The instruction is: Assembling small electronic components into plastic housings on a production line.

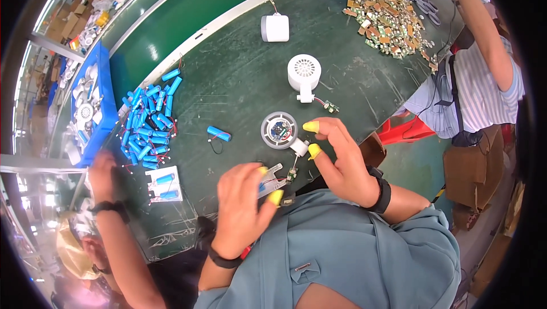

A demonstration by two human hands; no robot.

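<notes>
Nearest, the left hand (240, 209) has its yellow-capped thumb and forefinger parted beside a pale open handle shell (278, 185) with something blue in it; whether they grip it I cannot tell. A small circuit board (292, 175) sits at the shell's end, close to the desk (245, 92) edge, so a sleeve or knuckle could sweep it off. The right hand (345, 166) is moderately wide, nothing between its capped fingertips, just beside the round unit (280, 130) whose grey rim surrounds exposed electronics. A thin lead (296, 162) runs from the unit's neck toward that board; turning the unit while the shell is pinned could strain a joint, and closing the shell carelessly could pinch the wire. Farther left lies a loose blue cell (219, 133), which a nudge might roll. Beyond stand a white fan housing (303, 73) and another white housing (276, 28).
</notes>
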